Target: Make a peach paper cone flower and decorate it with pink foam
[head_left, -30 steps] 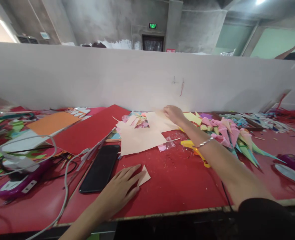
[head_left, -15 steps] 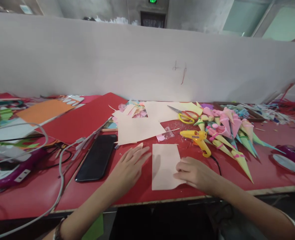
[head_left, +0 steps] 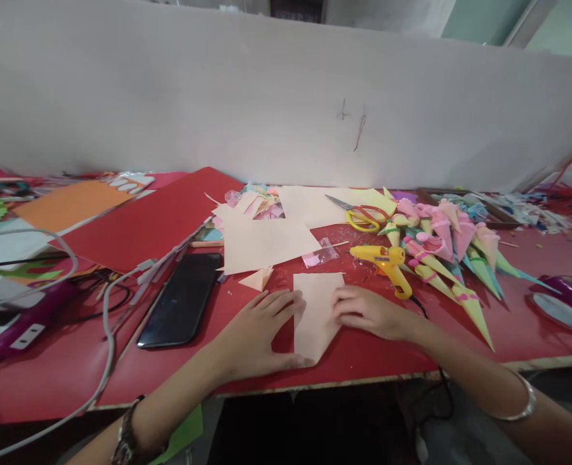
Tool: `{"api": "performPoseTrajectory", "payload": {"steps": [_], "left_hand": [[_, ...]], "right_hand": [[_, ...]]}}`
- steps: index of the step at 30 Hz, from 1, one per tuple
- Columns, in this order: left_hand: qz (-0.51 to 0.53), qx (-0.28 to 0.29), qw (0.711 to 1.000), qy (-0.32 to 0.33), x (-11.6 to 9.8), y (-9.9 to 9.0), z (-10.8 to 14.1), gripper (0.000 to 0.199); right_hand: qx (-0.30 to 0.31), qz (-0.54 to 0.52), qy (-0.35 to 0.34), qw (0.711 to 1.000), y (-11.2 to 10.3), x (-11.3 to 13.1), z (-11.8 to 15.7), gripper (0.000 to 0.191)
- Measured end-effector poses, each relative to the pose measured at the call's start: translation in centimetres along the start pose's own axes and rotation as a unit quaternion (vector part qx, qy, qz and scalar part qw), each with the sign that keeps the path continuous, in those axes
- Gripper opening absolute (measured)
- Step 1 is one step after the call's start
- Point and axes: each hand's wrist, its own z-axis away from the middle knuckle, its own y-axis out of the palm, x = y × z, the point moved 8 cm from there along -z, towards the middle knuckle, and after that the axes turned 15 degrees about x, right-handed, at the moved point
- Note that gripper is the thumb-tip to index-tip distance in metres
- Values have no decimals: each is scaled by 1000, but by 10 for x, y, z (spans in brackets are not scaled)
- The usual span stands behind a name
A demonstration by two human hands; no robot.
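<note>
A pale peach sheet of paper (head_left: 316, 316) lies on the red tabletop in front of me, its lower right corner turned up so that side runs slantwise. My left hand (head_left: 257, 332) rests at its left edge, fingers stretched and thumb apart, with the thumb tip on the bottom edge. At the right side my right hand (head_left: 367, 312) has its fingers closed on the paper's edge. Just beyond my left hand sits a small folded peach paper piece (head_left: 257, 279). A yellow glue gun (head_left: 381, 261) lies right of the sheet, beyond my right hand.
A black phone (head_left: 182, 300) lies to the left, near a white cable (head_left: 109, 323) and a purple power strip (head_left: 22, 316). Scissors (head_left: 358, 213) rest on larger peach sheets (head_left: 271, 242) at the back. Pastel paper cones (head_left: 453, 242) are piled at right. A white partition (head_left: 194, 97) stands behind.
My left hand has moved right onto the paper's left edge. My right hand has moved up a little, and the lower right corner of the sheet has come up with it.
</note>
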Motion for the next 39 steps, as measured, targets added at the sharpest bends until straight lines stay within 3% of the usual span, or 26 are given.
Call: {"api": "performPoseTrajectory", "payload": {"steps": [3,10,23,39], "left_hand": [[28,-21,999,-10,4,-2,-2,69],[54,-60,996,-22,11,4,-6,79],[52,-70,995,-37,9,4,-8,70],[54,-70,995,-41,9,6,-8,77]], "right_hand": [[0,41,14,999,-2,-1,-16,24],[-22,62,33,997,-3,-10,-36,23],[-108,75,67,989,-5,-14,-38,24],[-129,107,122,978,-2,-15,-39,26]]}}
